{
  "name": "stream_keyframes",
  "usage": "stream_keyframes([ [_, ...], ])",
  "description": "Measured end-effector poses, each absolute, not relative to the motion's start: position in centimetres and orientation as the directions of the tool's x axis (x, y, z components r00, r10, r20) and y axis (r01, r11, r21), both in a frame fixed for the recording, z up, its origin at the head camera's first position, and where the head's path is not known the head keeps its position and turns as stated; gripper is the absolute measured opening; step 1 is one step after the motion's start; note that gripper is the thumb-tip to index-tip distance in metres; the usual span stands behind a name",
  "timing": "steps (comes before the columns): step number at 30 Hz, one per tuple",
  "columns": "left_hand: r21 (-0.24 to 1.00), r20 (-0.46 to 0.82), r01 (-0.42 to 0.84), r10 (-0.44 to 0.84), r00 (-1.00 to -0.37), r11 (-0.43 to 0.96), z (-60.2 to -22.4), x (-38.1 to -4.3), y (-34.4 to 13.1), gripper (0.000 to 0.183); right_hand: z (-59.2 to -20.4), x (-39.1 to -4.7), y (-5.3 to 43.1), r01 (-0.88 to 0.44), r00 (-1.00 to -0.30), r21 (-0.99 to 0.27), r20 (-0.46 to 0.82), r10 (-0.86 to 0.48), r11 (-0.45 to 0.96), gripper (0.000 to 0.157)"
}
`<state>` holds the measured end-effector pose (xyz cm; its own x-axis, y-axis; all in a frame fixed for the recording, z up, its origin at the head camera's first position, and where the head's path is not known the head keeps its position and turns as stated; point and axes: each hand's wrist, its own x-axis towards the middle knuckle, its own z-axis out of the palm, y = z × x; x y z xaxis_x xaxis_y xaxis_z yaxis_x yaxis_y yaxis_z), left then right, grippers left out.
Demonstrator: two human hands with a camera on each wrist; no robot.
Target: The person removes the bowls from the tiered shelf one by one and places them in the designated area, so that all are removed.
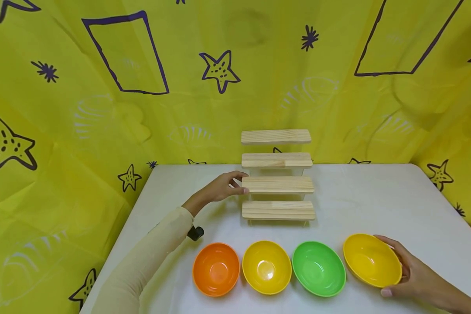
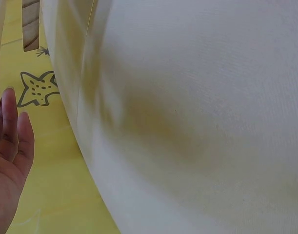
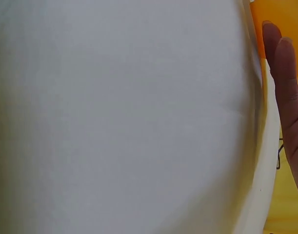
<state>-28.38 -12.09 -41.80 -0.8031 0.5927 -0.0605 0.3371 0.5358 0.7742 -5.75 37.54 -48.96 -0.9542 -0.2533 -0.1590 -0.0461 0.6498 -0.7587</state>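
At the middle of the table stands a stepped wooden shelf [image 1: 278, 185] with several pale planks rising toward the back. My left hand [image 1: 223, 186] holds the left end of one of its lower planks, thumb on the near side and fingers behind. In the left wrist view, the fingers [image 2: 10, 114] reach a strip of wood at the frame's edge. At the right, my right hand [image 1: 412, 272] grips the rim and side of a yellow bowl [image 1: 370, 259], which is tilted. The right wrist view shows fingers [image 3: 285, 68] along its yellow-orange wall [image 3: 285, 22].
In a row before the shelf sit an orange bowl [image 1: 216, 269], another yellow bowl [image 1: 267, 267] and a green bowl [image 1: 319, 269]. A white cloth covers the table [image 1: 361, 196]. Behind it hangs a yellow curtain [image 1: 259, 104] with drawn starfish.
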Motion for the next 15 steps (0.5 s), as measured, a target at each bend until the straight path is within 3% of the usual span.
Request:
stream_keyframes([
  [15, 0.782, -0.06, 0.334, 0.596, -0.801, 0.527, -41.75, -28.2, -12.1, 0.055, -49.06, -5.82, 37.72, -0.115, -0.953, -0.745, -0.103, -0.285, 0.656, 0.101],
])
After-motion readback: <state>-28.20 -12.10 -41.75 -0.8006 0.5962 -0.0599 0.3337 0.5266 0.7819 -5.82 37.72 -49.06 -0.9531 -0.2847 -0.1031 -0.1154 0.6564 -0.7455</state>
